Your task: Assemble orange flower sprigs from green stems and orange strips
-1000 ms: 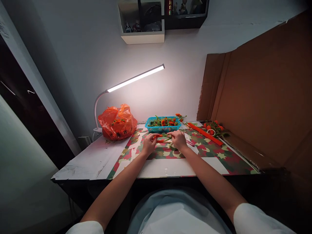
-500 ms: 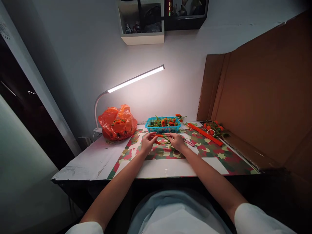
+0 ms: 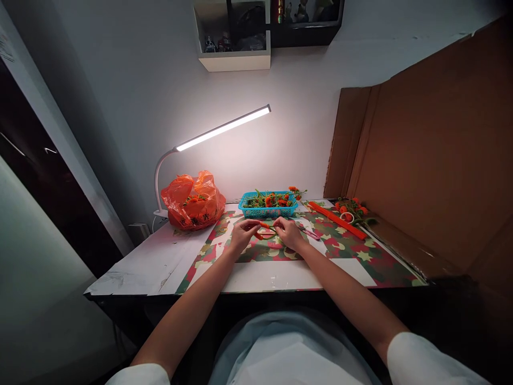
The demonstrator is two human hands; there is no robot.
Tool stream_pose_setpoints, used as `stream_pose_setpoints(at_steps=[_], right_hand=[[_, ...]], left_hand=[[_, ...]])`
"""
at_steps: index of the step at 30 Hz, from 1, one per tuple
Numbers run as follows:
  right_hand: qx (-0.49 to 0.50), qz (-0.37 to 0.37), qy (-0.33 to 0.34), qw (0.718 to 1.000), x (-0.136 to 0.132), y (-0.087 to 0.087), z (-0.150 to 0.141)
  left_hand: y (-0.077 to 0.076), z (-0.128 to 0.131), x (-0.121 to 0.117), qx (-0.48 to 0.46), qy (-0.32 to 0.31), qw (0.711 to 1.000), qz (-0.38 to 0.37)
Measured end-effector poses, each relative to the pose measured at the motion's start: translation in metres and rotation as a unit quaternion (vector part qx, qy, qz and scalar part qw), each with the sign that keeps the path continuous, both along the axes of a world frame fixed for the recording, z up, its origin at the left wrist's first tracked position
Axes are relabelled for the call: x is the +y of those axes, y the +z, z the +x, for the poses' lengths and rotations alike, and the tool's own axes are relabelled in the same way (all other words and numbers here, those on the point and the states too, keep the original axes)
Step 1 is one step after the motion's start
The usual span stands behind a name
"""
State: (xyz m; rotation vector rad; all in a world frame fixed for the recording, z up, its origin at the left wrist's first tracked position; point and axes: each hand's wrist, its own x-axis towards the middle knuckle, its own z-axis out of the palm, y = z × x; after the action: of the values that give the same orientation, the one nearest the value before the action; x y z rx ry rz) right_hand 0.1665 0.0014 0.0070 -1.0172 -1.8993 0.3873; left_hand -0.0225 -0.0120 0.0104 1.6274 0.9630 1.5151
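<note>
Over the middle of the table, a thin orange-and-green fuzzy stem [image 3: 265, 225], bent into a loop, spans the gap between my hands. My left hand [image 3: 242, 235] pinches its orange part with thumb and fingers. At its greener side, the closed fingertips of my right hand [image 3: 289, 233] grip it. Just beyond the hands stands a blue basket [image 3: 267, 212] full of orange flowers [image 3: 280, 202] with green stems. A pink-handled tool [image 3: 310, 233], perhaps scissors, lies right of my right hand, partly hidden by it.
An orange plastic bag [image 3: 193, 206] with orange flowers inside sits at the left, by a lit desk lamp [image 3: 224, 129]. Rightward lie an orange-red strip [image 3: 336, 220], a white ring [image 3: 347, 217] and more orange flowers [image 3: 352, 206]. A cardboard panel [image 3: 425, 155] borders the right side.
My right hand's fingers have drawn in from stretched along the stem to a tighter pinch. The left fingers have closed a little. The looped stem has shifted slightly.
</note>
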Motion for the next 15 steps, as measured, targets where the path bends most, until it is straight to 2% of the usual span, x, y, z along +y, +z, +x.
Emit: stream_pose_setpoints(at_steps=[5,10,15], right_hand=[[0.047,-0.016,-0.031,0.998,0.001,0.001,-0.002],[0.008,-0.009,-0.033,0.999,0.000,-0.004,-0.007],[-0.006,-0.013,-0.047,0.999,-0.002,-0.007,-0.011]], left_hand=[[0.000,0.002,0.001,-0.033,0.024,0.999,-0.014],[-0.002,0.001,0.003,-0.047,0.038,0.998,-0.005],[-0.003,0.001,0.002,-0.014,0.048,0.999,0.012]])
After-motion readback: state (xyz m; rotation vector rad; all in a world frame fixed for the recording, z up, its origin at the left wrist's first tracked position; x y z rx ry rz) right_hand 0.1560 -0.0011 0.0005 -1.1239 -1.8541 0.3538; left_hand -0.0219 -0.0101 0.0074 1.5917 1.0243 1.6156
